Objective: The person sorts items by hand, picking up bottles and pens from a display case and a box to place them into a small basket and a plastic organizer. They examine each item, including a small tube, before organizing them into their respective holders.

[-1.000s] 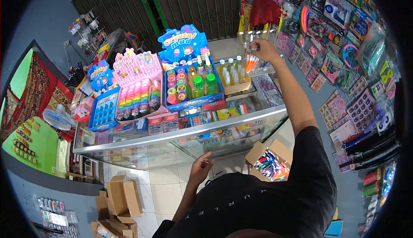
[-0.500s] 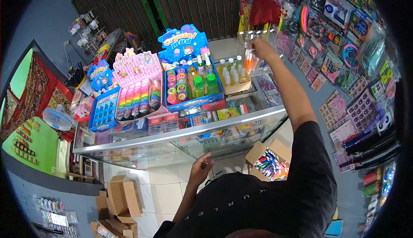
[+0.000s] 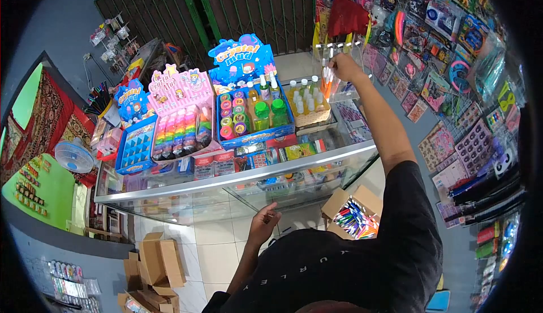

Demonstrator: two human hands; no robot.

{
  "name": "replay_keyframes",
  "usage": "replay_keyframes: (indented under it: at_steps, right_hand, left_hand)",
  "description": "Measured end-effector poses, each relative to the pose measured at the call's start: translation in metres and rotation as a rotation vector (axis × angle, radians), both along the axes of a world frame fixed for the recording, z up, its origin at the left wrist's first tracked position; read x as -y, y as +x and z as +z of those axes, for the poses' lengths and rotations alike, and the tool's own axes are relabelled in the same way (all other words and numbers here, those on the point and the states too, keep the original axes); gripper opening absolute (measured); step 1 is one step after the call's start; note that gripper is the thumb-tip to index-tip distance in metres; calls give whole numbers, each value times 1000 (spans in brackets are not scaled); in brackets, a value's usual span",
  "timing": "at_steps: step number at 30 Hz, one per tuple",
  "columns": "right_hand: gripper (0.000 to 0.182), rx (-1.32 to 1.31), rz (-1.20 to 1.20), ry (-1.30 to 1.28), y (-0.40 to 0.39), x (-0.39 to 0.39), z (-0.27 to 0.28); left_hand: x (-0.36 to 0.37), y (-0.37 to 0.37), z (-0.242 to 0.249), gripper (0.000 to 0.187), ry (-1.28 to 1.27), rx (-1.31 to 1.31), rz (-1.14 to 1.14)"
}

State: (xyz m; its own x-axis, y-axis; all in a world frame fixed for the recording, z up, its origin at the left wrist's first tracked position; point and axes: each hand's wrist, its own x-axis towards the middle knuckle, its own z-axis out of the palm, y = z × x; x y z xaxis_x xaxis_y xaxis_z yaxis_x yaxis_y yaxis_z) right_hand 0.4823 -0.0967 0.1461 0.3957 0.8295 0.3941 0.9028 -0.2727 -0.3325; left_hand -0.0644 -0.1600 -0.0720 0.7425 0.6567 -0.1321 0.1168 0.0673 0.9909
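My right hand reaches to the far right end of the glass counter, with its fingers closed at the clear pen rack. Orange-and-white pens stand in the rack beside and below the fingers; what the fingers hold is too small to make out. My left hand hangs in front of the counter, fingers loosely curled and apart, with nothing visible in it. Left of the rack, small bottles stand in a woven basket.
The glass counter carries a blue Crystal Mud box, a pink display box and a smaller blue tray. A carton of pens sits below at right, empty-looking cartons at left. Hanging goods cover the right wall.
The view has shifted very slightly. My right hand stays at the rack with only a small movement, and my left hand is almost unchanged.
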Motion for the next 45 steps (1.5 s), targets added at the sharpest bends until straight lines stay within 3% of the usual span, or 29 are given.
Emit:
replay_keyframes:
  at_steps: [13,22,31,37,43,45]
  right_hand:
    - [20,49,59,81,10,-2,-12]
    - [20,-153,32,96,1,3,-8]
    - [24,100,309,76,-14,19,0]
    - [16,-31,234,70,3,11,-8]
    - [19,-104,173,14,0,7,0]
    - [23,-80,127,113,-8,11,1]
  left_hand:
    - [-1,-1,6,42,6,7,-6]
    - [0,-4,3,42,22,-17,-1]
    - [1,-3,-2,43,23,9,-4]
    - [3,-5,3,37,48,-52,2]
    - [6,-5,3,40,46,-34,-1]
    - [6,-5,-2,40,64,3,-12]
